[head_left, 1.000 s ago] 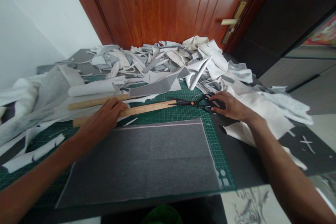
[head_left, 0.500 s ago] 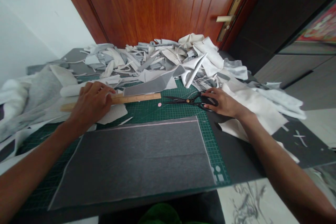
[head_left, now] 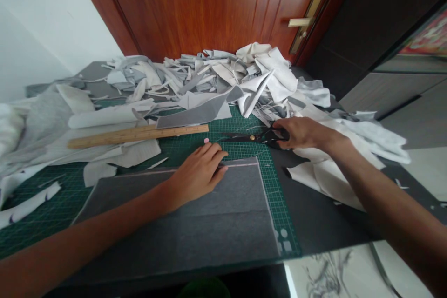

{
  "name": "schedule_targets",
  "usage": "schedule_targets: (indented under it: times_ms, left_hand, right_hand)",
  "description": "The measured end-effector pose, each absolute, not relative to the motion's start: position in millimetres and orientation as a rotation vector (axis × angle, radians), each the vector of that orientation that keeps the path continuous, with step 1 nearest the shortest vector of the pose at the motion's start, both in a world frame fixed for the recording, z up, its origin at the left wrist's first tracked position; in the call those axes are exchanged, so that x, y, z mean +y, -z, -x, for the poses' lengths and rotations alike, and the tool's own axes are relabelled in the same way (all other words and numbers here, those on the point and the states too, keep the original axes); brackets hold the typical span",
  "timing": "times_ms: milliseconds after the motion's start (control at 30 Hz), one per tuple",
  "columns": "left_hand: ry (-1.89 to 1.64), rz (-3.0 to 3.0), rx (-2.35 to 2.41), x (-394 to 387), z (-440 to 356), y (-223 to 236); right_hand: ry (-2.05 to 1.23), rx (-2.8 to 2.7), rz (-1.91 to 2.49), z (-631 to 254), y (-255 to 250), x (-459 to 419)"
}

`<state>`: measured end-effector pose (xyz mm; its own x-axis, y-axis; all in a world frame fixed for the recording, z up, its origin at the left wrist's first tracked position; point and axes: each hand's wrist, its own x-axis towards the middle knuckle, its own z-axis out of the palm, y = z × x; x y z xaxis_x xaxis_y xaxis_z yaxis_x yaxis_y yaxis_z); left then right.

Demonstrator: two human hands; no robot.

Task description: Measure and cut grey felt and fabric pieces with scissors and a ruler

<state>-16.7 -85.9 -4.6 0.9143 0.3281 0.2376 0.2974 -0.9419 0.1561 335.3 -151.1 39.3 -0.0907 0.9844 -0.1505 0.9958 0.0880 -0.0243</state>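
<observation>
Gray cloth (head_left: 223,223), head view, lies under left hand (head_left: 197,172). Looks thin, soft, light; best pinched at far edge. Left fingers half bent; can't tell if pinching. Right hand (head_left: 299,132) curled round ring end of scissors (head_left: 253,138), likely hard, heavier.

The left hand (head_left: 196,172) is over the grey fabric (head_left: 223,230), a pink disc (head_left: 206,140) just beyond that hand; the right hand (head_left: 299,132) grips black scissors (head_left: 260,138).

Fabric-cutting workroom: gridded mat (head_left: 280,207), scissors (head_left: 252,138), heaped scraps (head_left: 209,77), panelled door (head_left: 192,4).
</observation>
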Motion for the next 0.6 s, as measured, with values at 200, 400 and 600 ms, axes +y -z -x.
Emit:
schedule_targets:
  times_ms: [200,400,600]
  left_hand:
    - [-0.413,-2.791,0.533,-93,12,9]
    - [-0.395,-2.677,0.512,-91,12,11]
    - [-0.341,-2.557,0.528,-85,6,6]
  right_hand:
    - [0.154,2.111,-2.118,-350,-50,-174]
    - [0.438,2.145,-2.19,-371,-71,-212]
    - [0.704,2.138,-2.08,-367,-86,-249]
